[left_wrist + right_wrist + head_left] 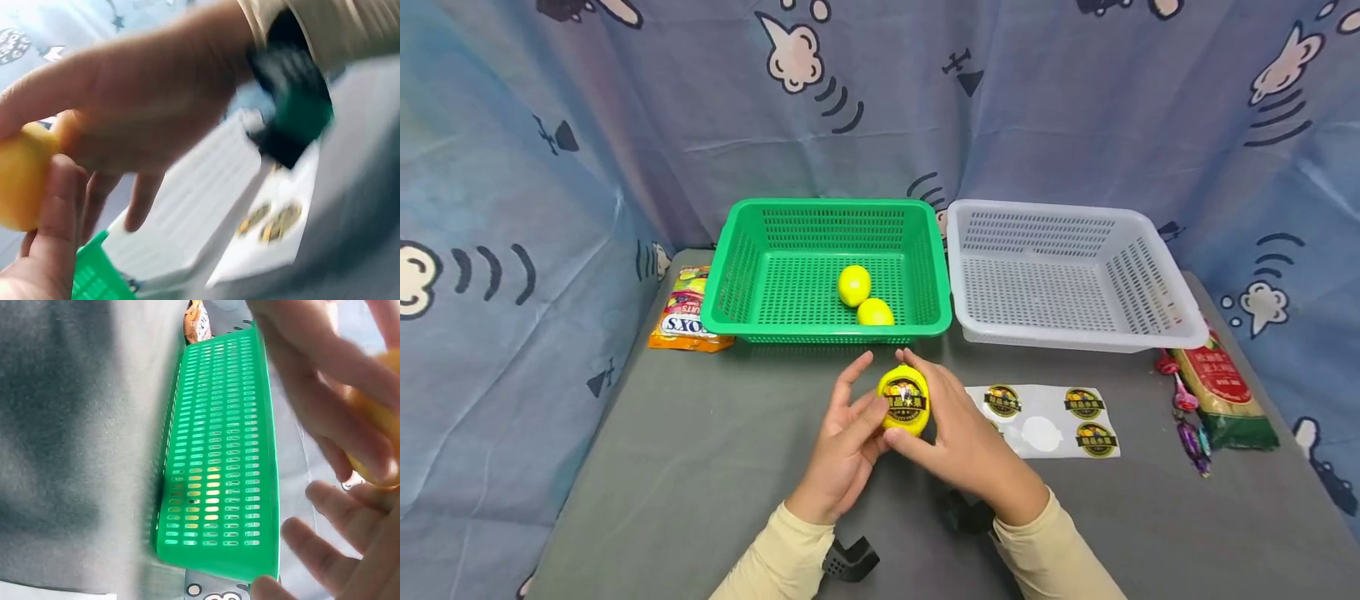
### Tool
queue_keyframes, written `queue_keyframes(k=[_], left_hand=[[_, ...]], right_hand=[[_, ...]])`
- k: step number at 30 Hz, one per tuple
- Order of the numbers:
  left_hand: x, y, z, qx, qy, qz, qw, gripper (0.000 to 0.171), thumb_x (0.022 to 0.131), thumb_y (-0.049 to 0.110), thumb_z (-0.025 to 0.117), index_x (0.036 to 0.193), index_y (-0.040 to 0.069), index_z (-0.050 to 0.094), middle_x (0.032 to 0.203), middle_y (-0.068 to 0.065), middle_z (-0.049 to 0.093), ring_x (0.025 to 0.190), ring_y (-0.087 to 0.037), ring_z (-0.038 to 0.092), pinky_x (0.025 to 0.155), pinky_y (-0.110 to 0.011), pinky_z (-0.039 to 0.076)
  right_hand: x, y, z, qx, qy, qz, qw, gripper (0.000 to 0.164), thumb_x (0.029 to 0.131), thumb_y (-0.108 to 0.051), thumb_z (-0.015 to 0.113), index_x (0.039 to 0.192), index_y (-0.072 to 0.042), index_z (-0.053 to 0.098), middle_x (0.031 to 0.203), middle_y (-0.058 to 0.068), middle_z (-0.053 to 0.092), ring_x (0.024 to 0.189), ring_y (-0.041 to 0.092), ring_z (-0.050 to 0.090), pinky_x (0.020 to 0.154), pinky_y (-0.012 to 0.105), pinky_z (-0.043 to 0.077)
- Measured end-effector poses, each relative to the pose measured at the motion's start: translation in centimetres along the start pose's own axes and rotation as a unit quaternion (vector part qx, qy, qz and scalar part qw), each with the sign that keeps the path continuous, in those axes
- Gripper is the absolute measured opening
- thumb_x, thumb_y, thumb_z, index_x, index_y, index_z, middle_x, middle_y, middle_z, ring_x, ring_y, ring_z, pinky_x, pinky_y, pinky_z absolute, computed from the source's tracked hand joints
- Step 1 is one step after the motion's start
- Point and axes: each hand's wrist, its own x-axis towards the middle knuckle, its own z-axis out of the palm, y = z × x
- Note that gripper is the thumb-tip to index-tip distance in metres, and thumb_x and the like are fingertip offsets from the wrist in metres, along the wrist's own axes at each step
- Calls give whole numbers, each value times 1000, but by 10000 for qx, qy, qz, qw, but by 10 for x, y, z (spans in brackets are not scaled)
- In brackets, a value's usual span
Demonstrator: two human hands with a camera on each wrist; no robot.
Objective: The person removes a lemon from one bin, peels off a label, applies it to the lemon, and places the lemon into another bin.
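A yellow lemon (893, 422) with a round black-and-gold sticker (905, 401) facing up is held between both hands above the grey table. My right hand (966, 429) curls round its right side, thumb at the near edge and fingertips at the far edge. From the left, my left hand (842, 450) grips the lemon with its thumb, while its index finger points up and away. Part of the lemon (22, 181) shows between fingers in the left wrist view. Two more lemons (854, 286) lie in the green basket (827, 332). A white sticker sheet (1041, 400) lies beside my right hand.
To the green basket's right stands a white basket (1075, 338). An orange snack bag (683, 312) sits at the far left. On the right are wrapped candies (1193, 442) and a red-and-green packet (1225, 387). A patterned blue cloth (880, 100) hangs behind.
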Motion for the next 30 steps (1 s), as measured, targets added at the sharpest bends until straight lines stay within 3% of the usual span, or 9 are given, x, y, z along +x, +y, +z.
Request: queue_keyframes(k=[3,6,9,11,14,19,22,27,30], left_hand=[[3,3,-3,217,-161,7,9996,45,115,19,40,158,23,26,142,-15,52,110,-24,69,90,-30,56],[6,6,-5,334,-193,-28,9993,38,113,18,27,151,21,28,147,-20,40,111,-29,67,89,-33,54],[8,8,-5,666,-171,68,9976,35,116,27,25,148,14,33,141,-20,40,104,-27,62,80,-31,50],[9,8,-5,1065,-209,230,9938,40,118,35,26,146,8,35,134,-17,43,96,-25,58,76,-29,48],[10,5,-5,1659,-205,532,9845,43,118,35,33,146,3,34,127,-12,47,93,-23,55,74,-26,48],[10,2,-8,2215,-62,681,9728,38,116,20,43,148,3,31,131,-14,47,109,-22,56,85,-24,50],[10,2,-10,2302,-84,665,9708,43,115,17,47,150,4,27,129,-14,47,106,-21,56,84,-24,50],[13,1,-11,2189,12,753,9728,46,113,13,50,151,3,25,123,-13,49,92,-22,54,74,-23,48],[16,-1,-13,1985,213,804,9766,45,111,7,52,148,1,27,118,-12,50,87,-21,53,70,-23,47]], right_hand=[[-4,-1,-3,47,-115,300,9995,98,96,-40,77,169,-9,20,170,2,34,155,33,29,114,68,34],[-8,-2,-3,68,1,356,9993,93,98,-35,77,170,-13,22,169,4,34,155,34,27,114,69,33],[-11,-4,-2,84,243,-4,9997,79,101,-24,74,167,-14,33,167,6,37,152,34,31,115,66,33],[-11,-6,1,12,423,-437,9981,68,102,-16,71,164,-12,41,165,7,40,150,35,35,115,63,33],[-10,-9,8,-155,555,-987,9934,56,105,-10,64,159,-8,49,164,6,43,146,35,38,115,58,33],[-13,-4,18,-711,430,-1092,9905,54,108,-22,61,159,-7,49,168,5,39,143,34,41,112,58,38],[-15,1,21,-1070,359,-1099,9875,56,111,-31,56,160,-6,47,169,6,36,141,34,44,110,59,41],[-17,6,21,-1802,362,-1124,9765,64,114,-52,36,156,-6,54,169,8,37,139,41,47,104,67,44],[-18,9,16,-1935,376,-1106,9741,61,113,-52,39,154,-11,57,166,9,41,138,42,49,103,68,44]])
